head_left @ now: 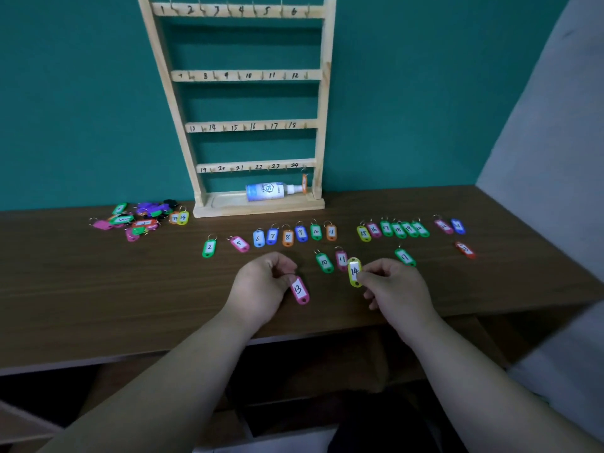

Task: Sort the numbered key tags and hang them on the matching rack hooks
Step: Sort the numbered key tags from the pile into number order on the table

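Left hand (261, 281), grip on pink tag "13" (299, 290); right hand (394, 284), grip on yellow tag "14" (354, 272).

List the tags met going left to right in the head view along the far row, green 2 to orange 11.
green 2, pink 5, light-blue 6, blue 7, orange 8, blue 9, green 10, orange 11

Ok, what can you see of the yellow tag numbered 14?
The yellow tag 14 looks like plastic, oblong with rounded ends, carrying a white label handwritten 14 and a small hole at its near end. It points roughly away from the person, pinched at its right edge by the right hand, just right of the pink tag 11.
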